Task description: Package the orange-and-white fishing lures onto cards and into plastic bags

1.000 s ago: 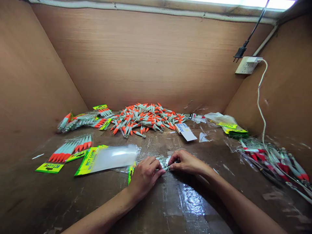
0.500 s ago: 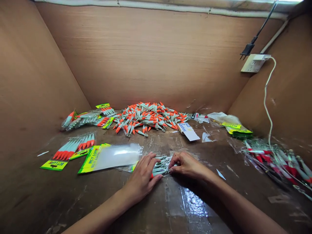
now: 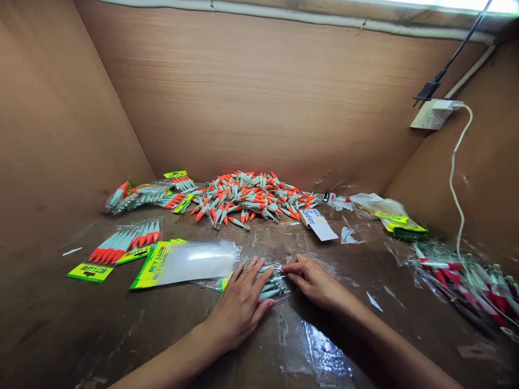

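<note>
Fishing lures (image 3: 271, 290) with pale bodies and hooked ends lie in a clear plastic bag (image 3: 285, 294) with a yellow-green header. My left hand (image 3: 243, 300) rests flat on it, fingers stretched out, covering much of the lures and header. At the bag's right end, by the hooks, my right hand (image 3: 310, 278) pinches the plastic edge between thumb and fingers; the exact grip is partly hidden. Flat BCT LURE bags (image 3: 194, 262) lie just left of my left hand.
Loose orange-and-white lures (image 3: 247, 197) are heaped at the back. Packed lures (image 3: 121, 240) lie at left. On the right are bagged red-and-white lures (image 3: 478, 286) and more header bags (image 3: 405, 224). A white cable (image 3: 454, 173) hangs from the wall socket (image 3: 432, 114).
My left hand has spread flatter over the bagged lures, covering more of their orange parts. My right hand stays by the hooked end, its fingers slightly shifted. The camera view has tilted a little.
</note>
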Motion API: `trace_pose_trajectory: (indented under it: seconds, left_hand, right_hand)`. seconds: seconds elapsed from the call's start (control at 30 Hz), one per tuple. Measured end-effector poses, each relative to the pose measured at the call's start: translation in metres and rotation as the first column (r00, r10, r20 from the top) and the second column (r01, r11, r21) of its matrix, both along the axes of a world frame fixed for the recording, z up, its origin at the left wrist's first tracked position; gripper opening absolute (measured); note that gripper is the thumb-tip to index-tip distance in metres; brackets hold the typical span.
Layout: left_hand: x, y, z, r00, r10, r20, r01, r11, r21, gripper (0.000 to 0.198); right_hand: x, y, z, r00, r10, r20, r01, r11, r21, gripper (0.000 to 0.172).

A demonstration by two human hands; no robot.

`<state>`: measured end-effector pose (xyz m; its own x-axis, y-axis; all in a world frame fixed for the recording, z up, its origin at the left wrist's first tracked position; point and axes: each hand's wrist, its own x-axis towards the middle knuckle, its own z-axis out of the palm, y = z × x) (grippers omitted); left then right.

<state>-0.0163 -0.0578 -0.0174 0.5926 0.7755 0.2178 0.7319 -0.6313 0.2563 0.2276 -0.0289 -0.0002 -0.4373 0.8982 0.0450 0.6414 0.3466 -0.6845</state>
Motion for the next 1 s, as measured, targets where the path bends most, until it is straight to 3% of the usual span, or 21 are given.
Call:
trace_pose_trajectory:
  seconds: [0.13,0.27,0.37,0.47,0.57,0.77,0.87,1.0]
  left_hand:
    - [0.001,-0.002,-0.002,1.0,0.0,0.015,0.0,1.0,-0.004,0.067]
    - [0.001,-0.002,-0.004,0.998,0.009,0.063,-0.01,1.0,0.007,0.071]
    - [0.001,-0.001,-0.005,0.999,0.006,0.052,-0.007,1.0,0.012,0.071]
    - [0.001,-0.001,-0.007,0.999,0.007,0.036,-0.008,1.0,0.018,0.071]
    - [0.001,0.0,-0.009,0.999,0.011,0.045,-0.012,1.0,0.023,0.072]
    - [0.001,0.0,-0.008,0.998,0.015,0.058,-0.017,1.0,0.022,0.074]
    - [0.001,-0.001,-0.006,0.998,0.007,0.066,-0.009,0.999,0.031,0.072]
    - [0.0,-0.001,-0.007,0.997,0.013,0.073,-0.014,1.0,0.008,0.064]
  right_hand:
    - [-0.001,0.003,-0.003,0.995,-0.092,-0.041,0.09,0.995,-0.03,0.031]
    - [-0.007,0.0,0.001,0.989,0.005,-0.151,-0.012,0.999,-0.046,0.036]
    - [-0.01,-0.001,0.0,0.989,0.008,-0.149,-0.009,1.0,-0.009,0.035]
    - [-0.008,0.003,-0.009,0.978,-0.081,-0.191,0.074,0.996,-0.046,0.036]
    - [-0.006,0.01,-0.02,0.921,-0.212,-0.326,0.149,0.967,-0.208,0.043]
    - [-0.016,0.008,-0.019,0.771,-0.293,-0.565,-0.004,0.885,-0.465,0.062]
    - [-0.018,0.005,-0.016,0.737,-0.284,-0.614,-0.04,0.888,-0.458,0.067]
    - [-0.016,0.005,-0.018,0.778,-0.21,-0.593,-0.043,0.922,-0.384,0.063]
